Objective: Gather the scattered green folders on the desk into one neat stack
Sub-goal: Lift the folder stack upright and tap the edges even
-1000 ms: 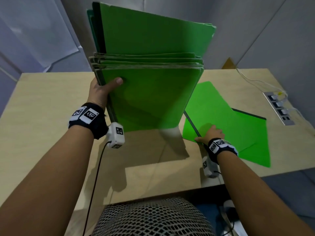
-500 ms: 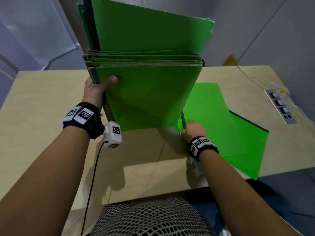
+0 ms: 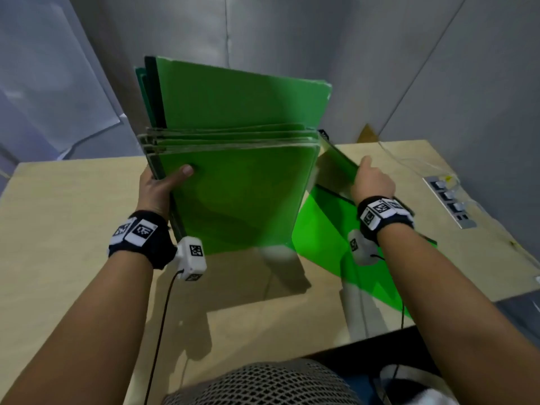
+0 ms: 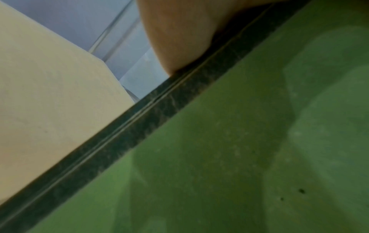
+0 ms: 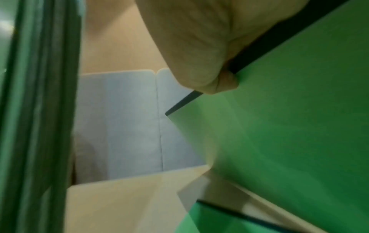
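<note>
A bundle of several green folders point(image 3: 239, 182) stands upright on its lower edge on the desk. My left hand point(image 3: 159, 185) grips its left spine edge, thumb on the front cover; up close that dark spine point(image 4: 139, 119) crosses the left wrist view. My right hand point(image 3: 371, 182) grips another green folder point(image 3: 339, 159) by its dark spine, lifted off the desk and tilted, just right of the bundle. The right wrist view shows the folder point(image 5: 289, 126) pinched in the hand, bundle edges point(image 5: 40, 110) at left. One more green folder point(image 3: 324, 238) lies flat beneath.
The light wooden desk point(image 3: 73, 229) has bare room left of the bundle. A power strip point(image 3: 450, 200) with cables sits at the right edge. Grey walls stand close behind. The person's mesh-clad torso point(image 3: 263, 384) is at the desk's near edge.
My right hand took hold of the upper flat folder by its spine and lifted it up and back beside the bundle. The bundle stays upright in my left hand.
</note>
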A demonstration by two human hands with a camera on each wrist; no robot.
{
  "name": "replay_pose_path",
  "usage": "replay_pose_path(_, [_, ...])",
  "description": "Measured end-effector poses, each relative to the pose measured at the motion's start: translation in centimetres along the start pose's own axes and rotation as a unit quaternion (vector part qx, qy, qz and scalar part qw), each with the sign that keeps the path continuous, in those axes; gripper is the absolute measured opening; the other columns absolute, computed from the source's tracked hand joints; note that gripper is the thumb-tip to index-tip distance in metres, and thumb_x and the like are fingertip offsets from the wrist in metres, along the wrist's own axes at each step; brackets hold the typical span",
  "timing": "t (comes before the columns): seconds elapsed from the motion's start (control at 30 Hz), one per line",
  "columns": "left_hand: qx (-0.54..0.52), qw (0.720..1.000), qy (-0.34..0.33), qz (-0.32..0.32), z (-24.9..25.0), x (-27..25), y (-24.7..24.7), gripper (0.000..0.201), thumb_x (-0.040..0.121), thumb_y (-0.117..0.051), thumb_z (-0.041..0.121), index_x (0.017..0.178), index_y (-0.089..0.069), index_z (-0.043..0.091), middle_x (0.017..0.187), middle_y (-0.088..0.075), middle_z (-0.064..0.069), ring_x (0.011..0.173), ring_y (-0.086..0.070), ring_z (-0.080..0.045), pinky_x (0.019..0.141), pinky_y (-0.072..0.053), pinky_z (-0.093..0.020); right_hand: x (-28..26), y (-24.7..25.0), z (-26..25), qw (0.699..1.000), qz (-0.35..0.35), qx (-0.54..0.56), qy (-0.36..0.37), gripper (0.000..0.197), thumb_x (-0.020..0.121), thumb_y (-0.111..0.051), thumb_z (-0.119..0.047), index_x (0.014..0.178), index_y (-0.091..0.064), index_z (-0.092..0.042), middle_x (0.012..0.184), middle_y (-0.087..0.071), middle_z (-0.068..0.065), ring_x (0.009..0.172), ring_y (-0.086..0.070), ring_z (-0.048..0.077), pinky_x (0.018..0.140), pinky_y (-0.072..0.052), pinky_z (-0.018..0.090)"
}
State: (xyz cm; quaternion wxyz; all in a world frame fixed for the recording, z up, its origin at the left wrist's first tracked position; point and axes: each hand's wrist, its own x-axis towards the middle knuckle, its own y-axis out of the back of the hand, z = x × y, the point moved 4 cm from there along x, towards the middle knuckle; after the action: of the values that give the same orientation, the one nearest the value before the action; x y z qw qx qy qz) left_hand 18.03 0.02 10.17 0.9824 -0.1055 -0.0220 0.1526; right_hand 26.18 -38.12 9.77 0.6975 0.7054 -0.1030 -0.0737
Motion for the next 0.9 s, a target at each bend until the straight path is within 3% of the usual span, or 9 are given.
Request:
replay_pose_path(0.13, [-0.035,0.999,-0.012,0.032,-0.1,-0.1,-0.4,0.022,0.076,-0.070,0.007,0.093,-0.066,0.021,0.076,-0.076,0.010,0.072,-0.073,-0.011,0.064,-0.057,-0.028,1.9,4.4,2.9,0.993,0.073,0.012,-0.093,0.039,0.086,-0.048,-0.005,0.125,-0.045,-0.007,0.112,-0.065,0.022,0.106,-0.061,0.038,0.107,-0.026,0.050])
replay_pose_path(0.23, [-0.042,0.997,-0.012,0.066,-0.1,0.3,-0.6,0.020,0.067,-0.074,0.013,0.084,-0.067,0.020,0.071,-0.075,0.009,0.071,-0.070,-0.014,0.071,-0.056,-0.033,2.6,6.3,4.6,0.985,0.084,0.031,-0.148,0.040,0.084,-0.055,-0.019,0.122,-0.053,-0.008,0.112,-0.065,0.019,0.108,-0.059,0.038,0.111,-0.016,0.056])
replay_pose_path(0.33, [-0.045,0.997,-0.010,0.057,-0.1,1.2,-1.3,0.019,0.068,-0.075,0.012,0.082,-0.067,0.020,0.069,-0.074,0.009,0.067,-0.071,-0.011,0.073,-0.055,-0.036,3.3,6.6,6.3,0.980,0.085,0.059,-0.169,0.042,0.080,-0.053,-0.033,0.116,-0.058,-0.013,0.104,-0.066,0.017,0.104,-0.060,0.037,0.110,-0.015,0.059])
replay_pose_path(0.43, [-0.043,0.998,-0.014,0.032,0.0,2.0,-2.3,0.020,0.067,-0.073,0.012,0.084,-0.066,0.019,0.069,-0.074,0.009,0.067,-0.071,-0.010,0.066,-0.058,-0.031,4.2,4.5,8.5,0.986,0.015,0.064,-0.151,0.052,0.079,-0.057,-0.054,0.114,-0.061,-0.016,0.110,-0.067,0.015,0.110,-0.058,0.036,0.111,-0.009,0.061])
replay_pose_path(0.53, [-0.037,0.999,-0.010,0.021,0.0,2.7,-2.7,0.021,0.066,-0.071,0.013,0.085,-0.064,0.017,0.069,-0.074,0.010,0.069,-0.070,-0.012,0.066,-0.057,-0.030,4.3,1.7,9.6,0.989,-0.085,0.018,-0.123,0.073,0.073,-0.052,-0.078,0.104,-0.064,-0.012,0.107,-0.066,0.015,0.115,-0.056,0.037,0.110,-0.003,0.064])
replay_pose_path(0.6, [-0.037,0.999,0.001,0.032,-0.2,3.0,-2.4,0.022,0.063,-0.071,0.015,0.084,-0.064,0.017,0.067,-0.073,0.010,0.069,-0.069,-0.012,0.069,-0.054,-0.031,4.1,-1.1,10.5,0.982,-0.145,0.004,-0.117,0.080,0.069,-0.053,-0.081,0.101,-0.063,-0.007,0.097,-0.061,0.014,0.112,-0.057,0.037,0.109,-0.015,0.061])
replay_pose_path(0.7, [-0.035,0.998,0.016,0.045,-0.5,3.2,-1.8,0.019,0.063,-0.071,0.016,0.081,-0.068,0.020,0.070,-0.074,0.009,0.071,-0.070,-0.012,0.071,-0.055,-0.030,4.3,-5.4,11.8,0.978,-0.167,0.012,-0.124,0.085,0.058,-0.061,-0.081,0.102,-0.064,-0.007,0.097,-0.066,0.016,0.096,-0.062,0.037,0.101,-0.040,0.054])
replay_pose_path(0.83, [-0.026,0.999,0.013,0.037,-0.5,3.4,-1.6,0.016,0.055,-0.075,0.023,0.069,-0.078,0.028,0.074,-0.076,0.009,0.072,-0.072,-0.011,0.072,-0.059,-0.030,4.6,-10.4,10.7,0.961,-0.255,-0.018,-0.104,0.066,0.072,-0.072,-0.055,0.112,-0.060,-0.004,0.104,-0.064,0.018,0.090,-0.060,0.034,0.091,-0.048,0.048])
replay_pose_path(0.9, [-0.028,0.999,0.016,0.037,-0.7,3.5,-1.6,0.019,0.052,-0.075,0.024,0.071,-0.079,0.028,0.074,-0.076,0.007,0.073,-0.072,-0.014,0.073,-0.059,-0.031,4.6,-12.3,9.9,0.953,-0.287,-0.048,-0.090,0.066,0.068,-0.075,-0.049,0.116,-0.058,-0.007,0.111,-0.063,0.018,0.094,-0.061,0.037,0.088,-0.049,0.050])
